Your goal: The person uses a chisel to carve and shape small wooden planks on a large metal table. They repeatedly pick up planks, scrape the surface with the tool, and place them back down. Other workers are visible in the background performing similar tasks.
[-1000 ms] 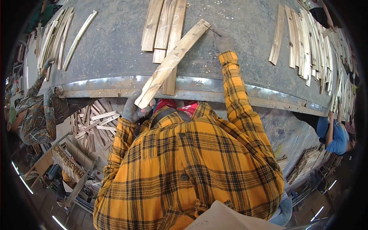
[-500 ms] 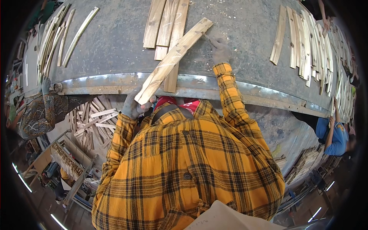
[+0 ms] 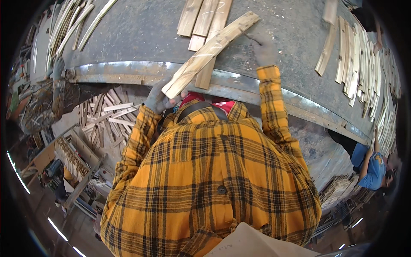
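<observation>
A pale wooden board [image 3: 209,53] lies slanted across other boards, its near end over the table edge. My left hand [image 3: 156,99], in a grey glove with bare fingertips, is closed around that near end. Close to the board's far end, my right hand [image 3: 266,53] is smeared by motion, so its fingers cannot be made out. A thin, dark, bent strip [image 3: 253,40] runs between the board and this hand; I cannot tell whether the hand holds it. Beneath the slanted board are several flat boards [image 3: 206,19], one with a chalk mark.
The dark worktable [image 3: 141,38] has a metal front edge [image 3: 239,79]. Wooden strips lie at the left [image 3: 70,25] and in rows at the right [image 3: 353,60]. Offcuts [image 3: 107,115] are heaped below. Other people stand at the left [image 3: 51,103] and right [image 3: 373,167].
The whole view has shifted, with the table sliding up and right. My right hand has drawn slightly nearer to me and blurred; the dark strip shows more plainly. My left hand keeps its hold.
</observation>
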Motion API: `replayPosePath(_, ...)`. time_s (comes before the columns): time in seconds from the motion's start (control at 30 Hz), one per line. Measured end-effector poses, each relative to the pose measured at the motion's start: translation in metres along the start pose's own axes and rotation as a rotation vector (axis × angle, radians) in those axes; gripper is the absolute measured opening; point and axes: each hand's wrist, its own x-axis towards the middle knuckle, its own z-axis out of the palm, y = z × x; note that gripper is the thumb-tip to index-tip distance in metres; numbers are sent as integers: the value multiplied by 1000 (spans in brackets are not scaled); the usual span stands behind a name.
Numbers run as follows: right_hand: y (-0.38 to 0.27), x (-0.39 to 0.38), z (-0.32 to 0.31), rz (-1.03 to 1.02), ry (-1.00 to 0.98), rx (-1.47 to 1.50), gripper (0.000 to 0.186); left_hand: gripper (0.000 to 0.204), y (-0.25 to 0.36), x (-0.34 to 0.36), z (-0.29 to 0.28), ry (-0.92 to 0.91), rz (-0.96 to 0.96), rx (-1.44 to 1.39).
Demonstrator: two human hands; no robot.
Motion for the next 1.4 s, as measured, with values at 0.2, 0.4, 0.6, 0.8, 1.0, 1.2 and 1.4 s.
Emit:
replayPosePath(0.2,-49,-46,-10,144,-59,410,23,51,-10,30,20,41,-4,-27)
replayPosePath(0.4,-47,-98,-5,254,-145,457,23,51,-23,75,29,30,13,128)
replayPosePath(0.6,-51,-126,-3,275,-32,522,27,54,-43,94,56,215,62,384)
replayPosePath(0.8,-62,-89,-24,341,71,-11,58,44,-84,137,84,263,326,1477)
replayPosePath(1.0,11,-73,-16,372,47,256,81,47,-110,142,112,255,602,1364)
replayPosePath(1.2,17,-108,-22,291,158,899,94,61,-86,126,97,3,310,1511)
replayPosePath(1.4,31,-70,-107,325,278,416,93,85,-56,121,33,846,356,2151)
